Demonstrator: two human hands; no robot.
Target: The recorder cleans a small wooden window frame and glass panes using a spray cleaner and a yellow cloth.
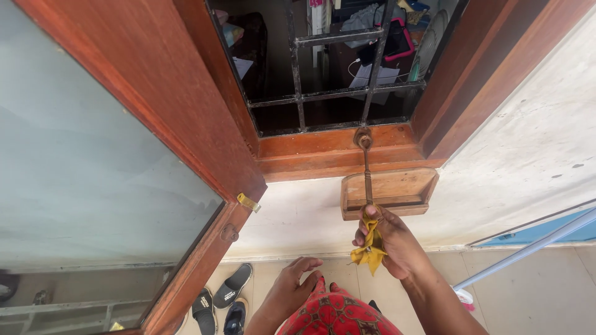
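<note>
My right hand (392, 241) grips a crumpled yellow cloth (370, 248) around the lower end of a thin metal window stay rod (367, 177). The rod hangs from a round fitting on the wooden sill (323, 149) and runs down past a small wooden bracket (397, 189) on the wall. My left hand (292, 285) hangs low near my red patterned clothing (335, 313), fingers loosely spread, holding nothing.
An open wooden window sash with frosted glass (87, 161) swings out at the left, with a brass catch (248, 201). Black iron bars (335, 93) cover the opening. Sandals (220, 301) lie on the tiled floor. A grey pole (528, 248) slants at the right.
</note>
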